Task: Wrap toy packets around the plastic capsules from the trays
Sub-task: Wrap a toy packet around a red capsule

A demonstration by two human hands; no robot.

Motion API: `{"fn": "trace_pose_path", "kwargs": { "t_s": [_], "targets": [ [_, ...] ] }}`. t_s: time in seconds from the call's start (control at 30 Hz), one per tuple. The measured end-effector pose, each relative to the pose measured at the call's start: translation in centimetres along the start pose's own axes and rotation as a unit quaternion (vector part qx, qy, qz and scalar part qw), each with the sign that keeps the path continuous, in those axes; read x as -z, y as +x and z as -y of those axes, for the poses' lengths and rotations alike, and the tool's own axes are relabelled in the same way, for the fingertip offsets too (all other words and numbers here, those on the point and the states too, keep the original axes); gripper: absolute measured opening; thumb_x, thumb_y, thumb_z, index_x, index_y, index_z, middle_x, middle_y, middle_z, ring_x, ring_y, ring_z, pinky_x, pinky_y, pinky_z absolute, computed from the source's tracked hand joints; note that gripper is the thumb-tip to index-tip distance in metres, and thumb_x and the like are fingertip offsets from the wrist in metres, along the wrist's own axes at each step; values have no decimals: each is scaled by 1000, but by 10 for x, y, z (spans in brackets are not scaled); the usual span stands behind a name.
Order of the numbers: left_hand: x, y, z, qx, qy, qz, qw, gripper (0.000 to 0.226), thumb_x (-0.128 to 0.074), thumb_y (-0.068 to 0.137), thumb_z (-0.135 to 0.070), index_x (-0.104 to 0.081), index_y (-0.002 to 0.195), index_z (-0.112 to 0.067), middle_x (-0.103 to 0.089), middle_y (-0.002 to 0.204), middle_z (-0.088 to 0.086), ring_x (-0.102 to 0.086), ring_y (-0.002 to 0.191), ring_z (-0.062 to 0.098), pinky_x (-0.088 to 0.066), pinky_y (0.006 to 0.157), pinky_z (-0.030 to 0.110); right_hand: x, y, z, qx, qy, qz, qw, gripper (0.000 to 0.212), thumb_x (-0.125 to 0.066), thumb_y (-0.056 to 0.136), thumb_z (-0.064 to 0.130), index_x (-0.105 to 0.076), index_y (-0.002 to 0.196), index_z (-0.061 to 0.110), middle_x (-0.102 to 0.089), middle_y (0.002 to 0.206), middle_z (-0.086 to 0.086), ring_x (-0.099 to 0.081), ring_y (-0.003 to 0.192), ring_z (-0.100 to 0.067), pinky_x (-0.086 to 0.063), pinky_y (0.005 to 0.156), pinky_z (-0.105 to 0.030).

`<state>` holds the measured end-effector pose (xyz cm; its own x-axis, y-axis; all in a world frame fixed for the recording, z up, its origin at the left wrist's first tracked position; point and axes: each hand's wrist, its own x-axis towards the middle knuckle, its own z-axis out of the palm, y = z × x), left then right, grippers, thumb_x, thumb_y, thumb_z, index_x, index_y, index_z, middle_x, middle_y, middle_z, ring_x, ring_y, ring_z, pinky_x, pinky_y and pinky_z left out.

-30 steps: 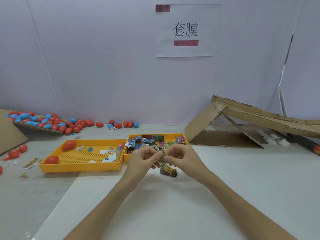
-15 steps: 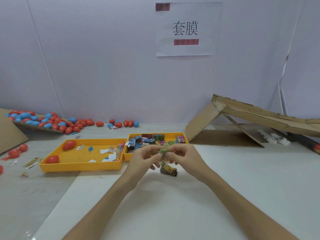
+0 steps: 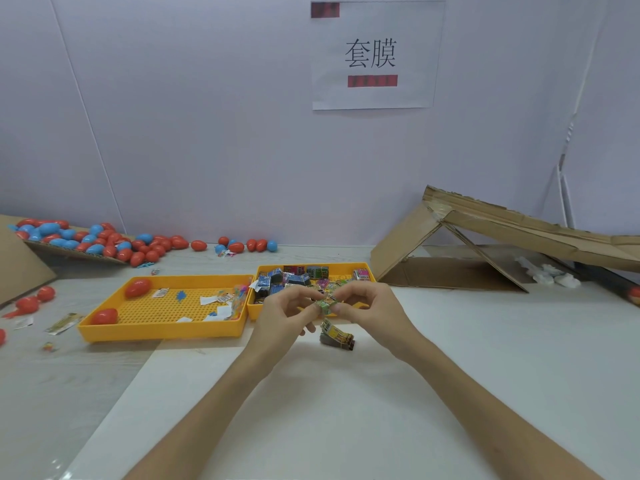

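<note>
Both hands work at the centre of the frame, just in front of the right tray (image 3: 341, 267). The left hand (image 3: 282, 315) and the right hand (image 3: 369, 306) each pinch one side of a small green toy packet (image 3: 325, 304). Each grip is clamped on the packet by thumb and fingertips, and the packet is held clear of the worktop (image 3: 346, 410). Whether a capsule already sits inside the packet cannot be told, because the fingers cover it.

The step in hand appears to be opening or shaping the packet so that it fits round a capsule. To do it well:

1. Place the pinch points at opposite edges of the packet.
2. Pull evenly, so that the film opens without tearing.
3. Use light pressure, since a crushed packet is likely to crease and fit badly.

Supplies are within reach. Two red plastic capsules (image 3: 138, 287) lie in the left tray (image 3: 162, 332) at centre left. More packets fill the right tray. A spare packet (image 3: 336, 336) lies on the worktop just below the hands.
</note>
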<state>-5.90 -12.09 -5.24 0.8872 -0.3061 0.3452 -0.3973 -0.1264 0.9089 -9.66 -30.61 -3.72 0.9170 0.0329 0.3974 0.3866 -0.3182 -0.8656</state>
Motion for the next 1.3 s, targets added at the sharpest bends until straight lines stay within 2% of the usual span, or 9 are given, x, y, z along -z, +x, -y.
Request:
{"fn": "trace_pose_path", "kwargs": {
  "t_s": [0.13,0.27,0.37,0.47,0.63,0.73,0.87,0.97,1.3],
  "targets": [
    [0,0,0,0,4,0,1000,9,-74,90,-25,-72,99,-21,-74,77,-2,-67,61,12,-52,55,22,0,1,-1,-43,11,20,999,5,-71,92,10,-75,95,11,-70,89,1,-61,75,-7,-50,62,-23],
    [0,0,2,-5,21,-32,999,10,-69,94,-13,-71,97,-23,-73,75,-4,-65,60,9,-51,55,20,-1,1,1,-73,26,39,996,9,-66,95,10,-72,92,16,-66,84,4,-60,69,-1,-52,65,-27],
    [2,0,1,-8,21,-39,999,18,-66,93,-6,-71,98,-22,-72,74,-3,-65,59,9,-51,55,20,-2,0,1,-72,35,73,994,8,-68,95,16,-69,87,18,-67,84,3,-62,81,-10,-51,69,-29],
    [0,-1,-1,-13,29,4,999,22,-66,93,-9,-69,104,-28,-72,76,-6,-66,61,9,-51,56,20,-5,-3,1,-60,19,75,995,19,-76,89,24,-63,90,10,-67,84,2,-63,81,-10,-51,69,-23],
    [-5,-3,-1,-3,36,64,997,22,-71,93,-25,-63,107,-40,-73,86,-6,-69,65,10,-51,57,19,-5,-2,0,-53,12,54,997,20,-77,88,16,-63,98,4,-67,91,-8,-66,81,-16,-51,66,-24],
    [-3,-2,-1,7,36,45,998,19,-72,92,-24,-66,106,-35,-72,86,-2,-68,65,10,-50,55,19,-6,-2,0,-47,0,47,998,19,-78,87,18,-68,102,13,-69,101,-13,-66,82,-19,-52,68,-26],
    [0,0,0,36,37,39,998,17,-69,92,-16,-67,106,-26,-71,97,3,-69,68,12,-51,57,23,-6,-2,1,-39,-1,45,998,20,-79,86,17,-69,99,28,-68,96,-2,-66,76,-11,-53,67,-22],
    [-1,-1,-3,53,13,49,997,22,-72,82,-28,-66,103,-24,-71,98,2,-68,69,14,-51,59,26,-7,-2,1,-35,-5,44,998,26,-77,86,11,-68,98,33,-68,103,-10,-65,77,-12,-53,68,-23],
    [-2,-2,-1,78,-20,78,994,28,-64,69,-25,-60,96,-18,-70,87,-8,-69,68,15,-49,58,26,-9,-1,-4,-20,5,14,1000,25,-72,86,0,-65,100,20,-73,87,-5,-68,70,-17,-49,61,-21]
  ]
}}
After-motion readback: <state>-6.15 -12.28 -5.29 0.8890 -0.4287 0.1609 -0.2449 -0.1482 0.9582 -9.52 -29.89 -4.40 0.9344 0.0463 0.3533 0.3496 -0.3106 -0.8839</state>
